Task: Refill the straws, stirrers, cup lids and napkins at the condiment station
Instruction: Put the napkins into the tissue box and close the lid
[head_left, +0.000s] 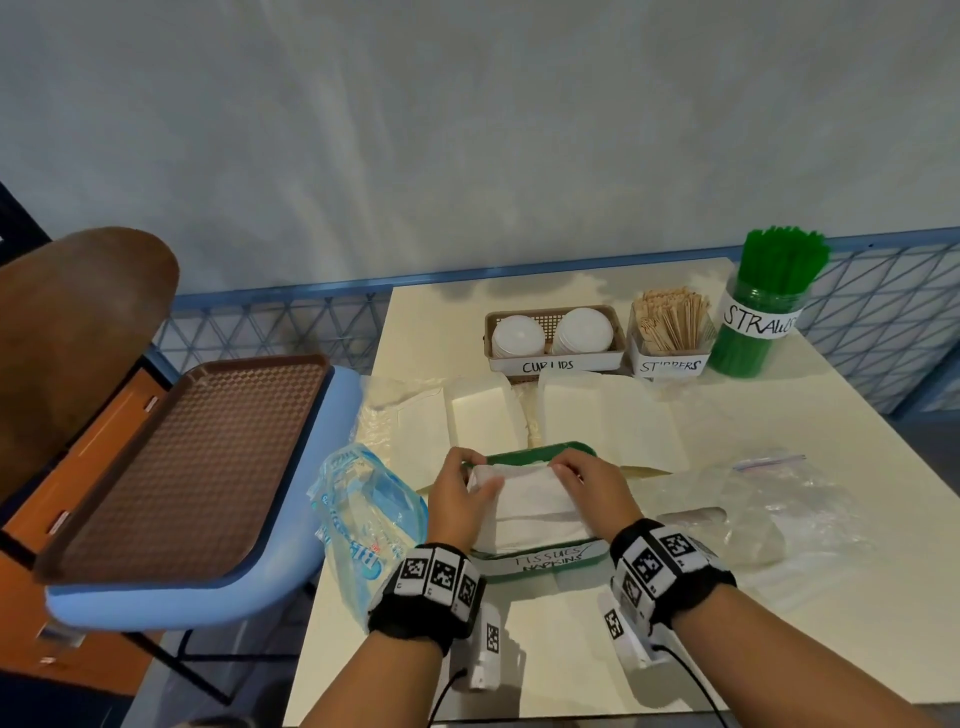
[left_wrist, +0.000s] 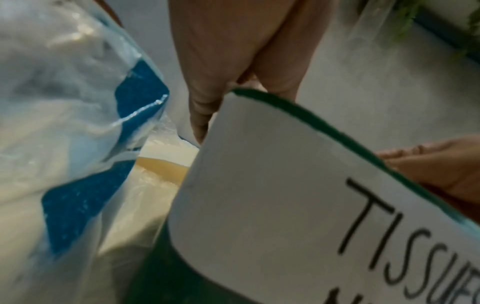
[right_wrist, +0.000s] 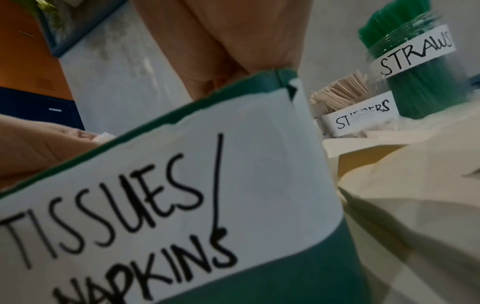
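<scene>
A green tray (head_left: 540, 448) with a "TISSUES/NAPKINS" label (head_left: 545, 560) sits at the near middle of the table. A stack of white napkins (head_left: 540, 506) lies in it. My left hand (head_left: 475, 475) grips the stack's left end, thumb on top. My right hand (head_left: 569, 470) holds the stack's far right corner with curled fingers. In the wrist views the label (left_wrist: 285, 195) (right_wrist: 182, 185) hides most of each hand's fingers. At the back stand the cup lids basket (head_left: 553, 338), the stirrers box (head_left: 670, 332) and the straws jar (head_left: 758, 306).
A blue and clear plastic bag (head_left: 363, 514) lies left of the tray, a clear zip bag (head_left: 779, 493) to its right. White paper wrappers (head_left: 613, 421) lie behind it. A brown serving tray (head_left: 182, 457) rests on a blue chair at left.
</scene>
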